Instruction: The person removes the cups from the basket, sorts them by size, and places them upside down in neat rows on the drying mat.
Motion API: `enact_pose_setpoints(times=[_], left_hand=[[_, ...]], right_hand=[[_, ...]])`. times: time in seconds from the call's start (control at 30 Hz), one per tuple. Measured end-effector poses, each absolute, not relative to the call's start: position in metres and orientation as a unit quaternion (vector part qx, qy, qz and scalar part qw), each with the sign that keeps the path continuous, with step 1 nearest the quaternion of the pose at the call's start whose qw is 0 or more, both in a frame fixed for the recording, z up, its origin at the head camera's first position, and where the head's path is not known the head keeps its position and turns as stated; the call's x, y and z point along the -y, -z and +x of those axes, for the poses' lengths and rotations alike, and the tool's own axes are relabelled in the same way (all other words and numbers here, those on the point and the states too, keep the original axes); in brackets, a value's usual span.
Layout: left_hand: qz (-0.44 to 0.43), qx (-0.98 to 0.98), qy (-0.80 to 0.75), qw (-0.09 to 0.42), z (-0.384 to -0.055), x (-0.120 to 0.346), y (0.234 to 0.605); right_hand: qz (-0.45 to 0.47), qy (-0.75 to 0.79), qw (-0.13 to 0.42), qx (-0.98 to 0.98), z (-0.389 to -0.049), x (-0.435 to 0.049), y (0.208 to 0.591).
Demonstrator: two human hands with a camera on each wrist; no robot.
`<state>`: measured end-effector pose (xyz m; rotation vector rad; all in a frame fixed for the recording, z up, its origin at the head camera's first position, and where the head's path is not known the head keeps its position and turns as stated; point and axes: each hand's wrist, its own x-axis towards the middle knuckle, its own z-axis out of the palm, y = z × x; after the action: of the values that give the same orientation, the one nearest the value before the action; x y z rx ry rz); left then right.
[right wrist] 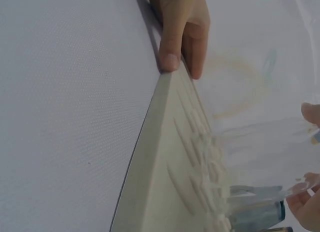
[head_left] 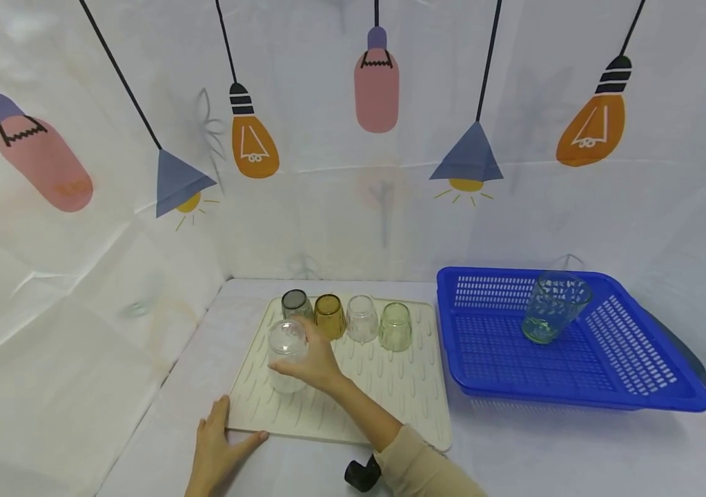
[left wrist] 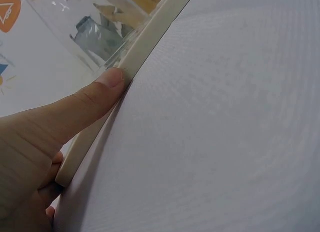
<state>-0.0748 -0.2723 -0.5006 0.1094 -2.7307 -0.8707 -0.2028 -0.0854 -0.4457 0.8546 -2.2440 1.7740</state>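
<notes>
My right hand (head_left: 320,360) grips a tall clear glass (head_left: 286,378) upside down near its base, thumb on the near side. The glass's rim end is low over the left part of a cream drying mat (head_left: 384,393). In the right wrist view, the clear glass (right wrist: 265,147) sits between thumb and fingers. My left hand (head_left: 219,449) pinches the mat's front left corner, thumb along the front edge and fingers at the left side. Behind the clear glass, a grey glass (head_left: 295,304), an amber glass (head_left: 330,317), a short clear glass (head_left: 361,319) and a green glass (head_left: 395,328) stand inverted in a row.
To the right of the mat sits a blue plastic basket (head_left: 471,376) with a tilted pale green glass (head_left: 554,307) inside. A black object (head_left: 362,475) shows beside the right sleeve. White sheeting printed with lamps (head_left: 328,221) rises behind and at the left.
</notes>
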Motion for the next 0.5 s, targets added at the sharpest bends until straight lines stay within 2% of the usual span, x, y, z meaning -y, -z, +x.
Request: enact_pose_setpoints(times=[0.37,0.5], left_hand=[[0.038,0.943,0.298,0.145,-0.075,0.273,0.503],[0.045,0.941,0.308,0.132,-0.075,0.273,0.502]], right_hand=[[0.267,-0.551,0.067,0.788,-0.202,0.093,0.455],[0.264,-0.541,0.055,0.796,-0.201,0.088,0.457]])
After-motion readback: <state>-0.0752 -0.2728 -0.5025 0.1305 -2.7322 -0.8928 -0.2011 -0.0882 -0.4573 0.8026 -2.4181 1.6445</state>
